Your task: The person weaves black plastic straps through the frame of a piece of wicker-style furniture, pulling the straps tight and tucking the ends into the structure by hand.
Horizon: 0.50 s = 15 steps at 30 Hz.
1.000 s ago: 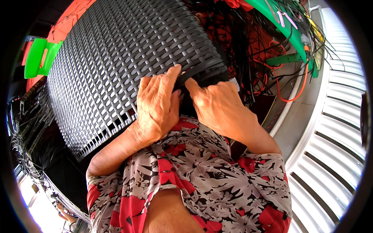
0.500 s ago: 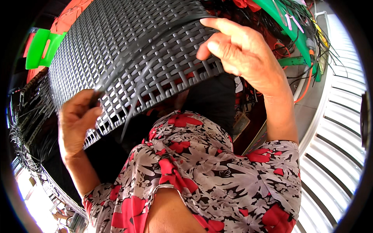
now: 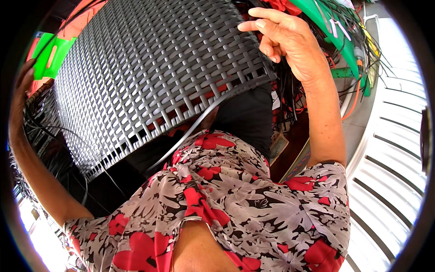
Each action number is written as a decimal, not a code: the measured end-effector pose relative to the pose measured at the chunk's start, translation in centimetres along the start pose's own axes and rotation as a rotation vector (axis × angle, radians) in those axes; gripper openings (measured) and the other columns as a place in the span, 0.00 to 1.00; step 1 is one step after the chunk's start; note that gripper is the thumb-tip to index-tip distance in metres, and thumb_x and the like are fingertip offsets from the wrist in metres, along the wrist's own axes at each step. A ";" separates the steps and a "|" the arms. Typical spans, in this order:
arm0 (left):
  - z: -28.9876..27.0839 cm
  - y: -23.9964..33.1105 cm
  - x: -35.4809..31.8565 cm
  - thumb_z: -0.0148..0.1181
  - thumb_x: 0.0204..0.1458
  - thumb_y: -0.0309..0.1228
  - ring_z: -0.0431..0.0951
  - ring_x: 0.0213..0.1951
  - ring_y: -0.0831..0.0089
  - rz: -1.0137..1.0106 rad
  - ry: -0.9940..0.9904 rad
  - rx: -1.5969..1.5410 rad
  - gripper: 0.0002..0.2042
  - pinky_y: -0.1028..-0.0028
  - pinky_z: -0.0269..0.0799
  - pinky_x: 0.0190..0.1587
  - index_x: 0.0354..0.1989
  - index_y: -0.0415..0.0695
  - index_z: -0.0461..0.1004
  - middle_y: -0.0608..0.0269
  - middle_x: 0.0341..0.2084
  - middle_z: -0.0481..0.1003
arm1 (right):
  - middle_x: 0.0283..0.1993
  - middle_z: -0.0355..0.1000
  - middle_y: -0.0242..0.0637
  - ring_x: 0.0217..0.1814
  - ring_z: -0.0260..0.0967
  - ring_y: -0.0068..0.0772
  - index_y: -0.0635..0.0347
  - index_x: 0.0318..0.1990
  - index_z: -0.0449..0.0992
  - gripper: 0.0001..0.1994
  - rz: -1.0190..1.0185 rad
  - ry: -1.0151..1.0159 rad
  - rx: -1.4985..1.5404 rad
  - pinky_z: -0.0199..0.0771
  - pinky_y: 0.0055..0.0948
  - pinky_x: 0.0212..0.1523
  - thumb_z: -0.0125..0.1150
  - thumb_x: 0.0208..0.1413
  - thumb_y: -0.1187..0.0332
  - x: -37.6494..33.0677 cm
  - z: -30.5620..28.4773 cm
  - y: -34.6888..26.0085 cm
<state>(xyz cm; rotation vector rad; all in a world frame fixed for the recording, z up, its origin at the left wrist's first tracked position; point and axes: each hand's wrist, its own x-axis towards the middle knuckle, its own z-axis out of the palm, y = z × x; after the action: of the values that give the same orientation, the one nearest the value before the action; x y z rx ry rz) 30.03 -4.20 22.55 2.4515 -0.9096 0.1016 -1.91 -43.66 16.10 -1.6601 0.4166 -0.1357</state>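
A dark grey woven wicker panel (image 3: 158,68) lies tilted before me, with open loops along its near edge. My left hand (image 3: 21,90) is out at the far left rim, fingers closed on a thin dark wicker strand (image 3: 69,21) that runs up past the panel's far left side. Near the panel's upper right edge, my right hand (image 3: 292,43) is raised with two fingers stretched out and the others bent; nothing shows in it. A loose grey strip (image 3: 192,127) curves from the near right corner down toward my shirt.
A bright green plastic piece (image 3: 54,54) stands at the back left. Bundles of loose dark strands (image 3: 43,136) hang at the left. On the right are a green frame (image 3: 337,41), an orange cord (image 3: 355,99) and a white slatted surface (image 3: 398,136).
My left hand has swung outward to the far left, away from the panel's near edge. My right hand has lifted slightly up and right. The dark strip no longer stretches across the panel.
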 end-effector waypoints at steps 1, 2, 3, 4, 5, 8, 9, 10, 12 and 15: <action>1.4 -0.9 0.0 0.54 0.57 0.32 0.65 0.27 0.80 -0.042 -0.005 -0.033 0.16 0.80 0.61 0.33 0.50 0.37 0.72 0.70 0.28 0.69 | 0.41 0.75 0.44 0.20 0.57 0.14 0.68 0.52 0.70 0.18 0.012 -0.029 0.016 0.56 0.14 0.19 0.53 0.59 0.64 0.0 -0.3 -0.1; 1.6 -3.5 0.2 0.55 0.56 0.35 0.65 0.29 0.80 -0.120 -0.129 -0.093 0.17 0.80 0.61 0.35 0.51 0.37 0.72 0.68 0.29 0.70 | 0.39 0.75 0.43 0.20 0.56 0.14 0.68 0.52 0.70 0.18 0.026 -0.057 0.030 0.56 0.13 0.18 0.53 0.59 0.64 -0.1 -0.8 -0.5; 0.8 -5.6 0.4 0.56 0.56 0.37 0.65 0.31 0.79 -0.196 -0.249 -0.146 0.19 0.79 0.60 0.37 0.51 0.38 0.72 0.66 0.30 0.72 | 0.38 0.75 0.43 0.19 0.56 0.13 0.67 0.51 0.71 0.17 0.033 -0.087 0.048 0.55 0.12 0.18 0.53 0.59 0.64 -0.4 -1.6 -1.2; 1.9 -4.7 -0.5 0.56 0.56 0.36 0.64 0.29 0.79 -0.206 -0.134 -0.151 0.18 0.80 0.59 0.37 0.49 0.36 0.73 0.68 0.27 0.70 | 0.34 0.75 0.41 0.18 0.54 0.12 0.66 0.50 0.72 0.16 0.058 -0.139 0.107 0.54 0.10 0.17 0.52 0.59 0.64 -0.5 -2.6 -1.1; 1.4 -4.8 -1.3 0.55 0.56 0.35 0.64 0.30 0.79 -0.178 -0.088 -0.092 0.17 0.80 0.60 0.37 0.48 0.35 0.73 0.68 0.27 0.70 | 0.31 0.74 0.39 0.18 0.54 0.12 0.66 0.48 0.73 0.16 0.058 -0.121 0.130 0.53 0.11 0.17 0.52 0.60 0.63 -1.2 -3.6 -1.3; -3.5 -10.1 -7.4 0.55 0.55 0.32 0.67 0.32 0.78 -0.230 0.017 -0.070 0.14 0.79 0.62 0.36 0.46 0.36 0.73 0.65 0.32 0.71 | 0.30 0.73 0.37 0.19 0.55 0.13 0.66 0.46 0.74 0.14 -0.105 0.028 0.052 0.53 0.13 0.18 0.51 0.61 0.65 -3.0 -4.6 -1.9; -6.0 -12.8 -10.7 0.57 0.54 0.32 0.68 0.32 0.77 -0.274 0.051 -0.010 0.14 0.78 0.64 0.35 0.46 0.37 0.73 0.63 0.36 0.72 | 0.30 0.74 0.36 0.21 0.57 0.13 0.66 0.45 0.75 0.13 -0.111 0.054 0.041 0.55 0.13 0.19 0.53 0.60 0.65 -3.5 -4.4 -1.7; -8.9 -15.1 -14.1 0.58 0.52 0.32 0.70 0.33 0.76 -0.321 0.083 0.055 0.14 0.78 0.66 0.34 0.46 0.38 0.73 0.61 0.40 0.73 | 0.30 0.74 0.35 0.22 0.59 0.13 0.65 0.44 0.76 0.12 -0.118 0.076 0.038 0.57 0.13 0.20 0.54 0.59 0.66 -3.8 -4.4 -0.9; -11.2 -15.3 -20.0 0.64 0.49 0.37 0.70 0.26 0.76 -0.113 -0.296 -0.379 0.10 0.78 0.64 0.25 0.36 0.47 0.76 0.63 0.27 0.71 | 0.30 0.75 0.32 0.24 0.62 0.13 0.63 0.43 0.78 0.10 -0.133 0.171 -0.029 0.60 0.14 0.22 0.56 0.58 0.69 -4.8 -4.2 1.1; -6.6 -7.4 -25.3 0.68 0.39 0.31 0.70 0.22 0.76 -0.542 -0.327 -0.505 0.13 0.80 0.68 0.26 0.33 0.42 0.75 0.64 0.21 0.72 | 0.39 0.72 0.28 0.31 0.62 0.12 0.61 0.44 0.78 0.10 -0.141 0.200 -0.198 0.63 0.13 0.30 0.60 0.54 0.74 -6.1 -3.2 3.8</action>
<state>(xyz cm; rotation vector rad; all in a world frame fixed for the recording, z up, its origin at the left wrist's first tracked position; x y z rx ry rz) 15.88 18.67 18.81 2.1640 -0.3029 -0.6532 -9.29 -44.86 13.76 -1.8793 0.4751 -0.3780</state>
